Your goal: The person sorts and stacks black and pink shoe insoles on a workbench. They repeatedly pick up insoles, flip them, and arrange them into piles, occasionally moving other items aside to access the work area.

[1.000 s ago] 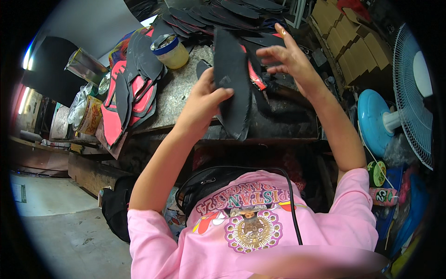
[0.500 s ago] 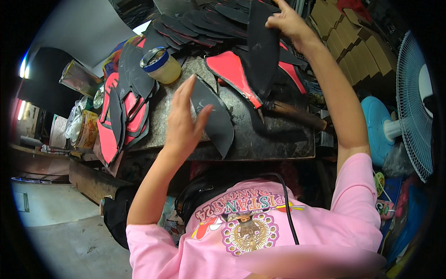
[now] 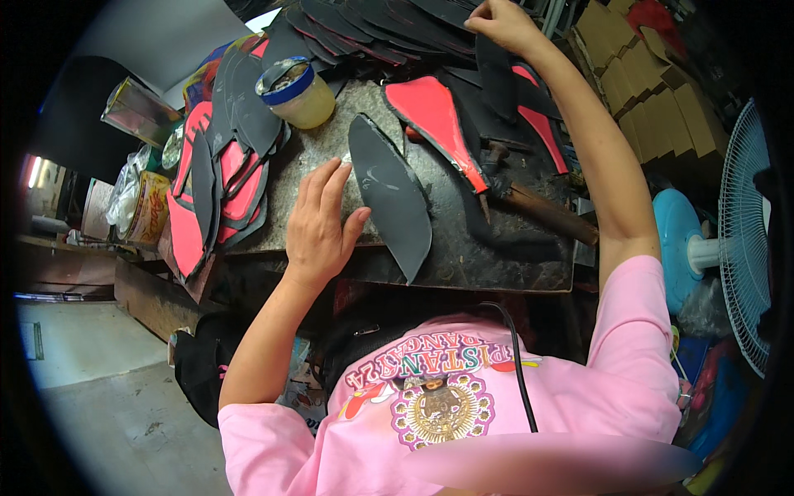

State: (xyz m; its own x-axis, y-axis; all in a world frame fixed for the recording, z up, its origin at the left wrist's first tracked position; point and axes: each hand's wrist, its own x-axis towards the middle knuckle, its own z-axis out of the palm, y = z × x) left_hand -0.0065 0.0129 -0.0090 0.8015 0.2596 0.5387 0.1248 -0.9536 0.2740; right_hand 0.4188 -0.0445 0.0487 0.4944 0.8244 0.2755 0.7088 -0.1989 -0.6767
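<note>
My left hand [image 3: 318, 217] hovers open at the table's near side, fingers spread. Its fingertips come close to the left edge of a black sole piece [image 3: 389, 194] with a pale mark; whether they touch, I cannot tell. At the far right, my right hand [image 3: 509, 29] has its fingers closed at the edge of the black sole pieces. A narrow-looking black sole piece [image 3: 496, 83] hangs or leans just below that hand. Between the hands lies a red piece with black edging [image 3: 426, 116]. A jar with a blue rim [image 3: 302, 103] holds yellowish stuff and stands beyond my left hand.
Many overlapping black soles [image 3: 364, 25] cover the table's far side. Red and black pieces [image 3: 219, 182] are piled at the left. A wooden-handled tool [image 3: 550, 211] lies at the right. Cardboard pieces [image 3: 653, 91] and a blue fan [image 3: 682, 240] stand beyond the table's right edge.
My right hand has moved slightly down and left in the picture; the black piece below it now looks smaller and farther off. My left hand has lowered a little, uncovering more of the marked sole piece.
</note>
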